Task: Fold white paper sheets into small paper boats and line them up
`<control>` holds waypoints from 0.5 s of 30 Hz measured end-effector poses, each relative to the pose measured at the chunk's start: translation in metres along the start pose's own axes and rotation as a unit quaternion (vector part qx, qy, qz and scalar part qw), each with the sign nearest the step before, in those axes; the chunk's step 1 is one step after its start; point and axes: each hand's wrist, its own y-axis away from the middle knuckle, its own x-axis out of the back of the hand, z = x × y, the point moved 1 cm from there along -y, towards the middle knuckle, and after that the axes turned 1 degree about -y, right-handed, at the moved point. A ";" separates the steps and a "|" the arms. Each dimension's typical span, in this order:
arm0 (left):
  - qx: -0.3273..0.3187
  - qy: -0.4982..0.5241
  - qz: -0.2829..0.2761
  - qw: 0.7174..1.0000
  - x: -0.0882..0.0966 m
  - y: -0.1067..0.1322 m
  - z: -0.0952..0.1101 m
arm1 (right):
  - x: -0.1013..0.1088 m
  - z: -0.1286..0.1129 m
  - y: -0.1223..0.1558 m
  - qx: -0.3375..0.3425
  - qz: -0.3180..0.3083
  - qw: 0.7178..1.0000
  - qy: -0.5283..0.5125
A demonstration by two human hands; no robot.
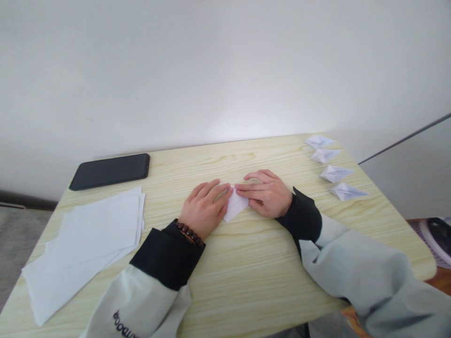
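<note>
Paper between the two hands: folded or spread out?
Folded: a crease line shows across the small white paper; fingers cover its far end.

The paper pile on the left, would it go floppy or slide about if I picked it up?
The paper would probably sag, since it looks thin. It may slide apart too, because its edges stick out unevenly. It's likely light, being stacked so low.
</note>
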 end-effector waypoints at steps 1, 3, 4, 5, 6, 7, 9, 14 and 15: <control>0.002 -0.003 -0.002 1.000 0.000 0.000 0.002 | 0.000 -0.002 0.001 0.000 0.003 1.000 0.011; 0.010 -0.005 -0.003 1.000 0.001 -0.001 0.004 | -0.001 -0.005 0.002 -0.004 0.009 1.000 0.028; 0.013 -0.005 -0.003 1.000 0.001 -0.002 0.005 | -0.001 -0.007 0.002 -0.009 0.011 0.999 0.033; 0.015 -0.004 -0.003 1.000 0.001 -0.002 0.006 | -0.001 -0.008 0.002 -0.015 0.012 0.999 0.036; 0.016 -0.003 -0.003 1.000 0.001 -0.002 0.006 | -0.001 -0.009 0.002 -0.020 0.012 0.999 0.038; 0.016 -0.003 -0.004 1.000 0.001 -0.002 0.007 | -0.001 -0.010 0.001 -0.025 0.011 0.999 0.041; 0.016 -0.005 -0.007 1.000 0.001 -0.002 0.007 | 0.000 -0.011 0.000 -0.037 0.001 0.998 0.050; 0.011 -0.020 -0.010 1.000 0.000 -0.002 0.007 | 0.001 -0.013 -0.003 -0.070 -0.020 0.995 0.071; 0.012 -0.024 -0.009 1.000 0.000 -0.002 0.007 | 0.001 -0.014 -0.004 -0.072 -0.017 0.995 0.074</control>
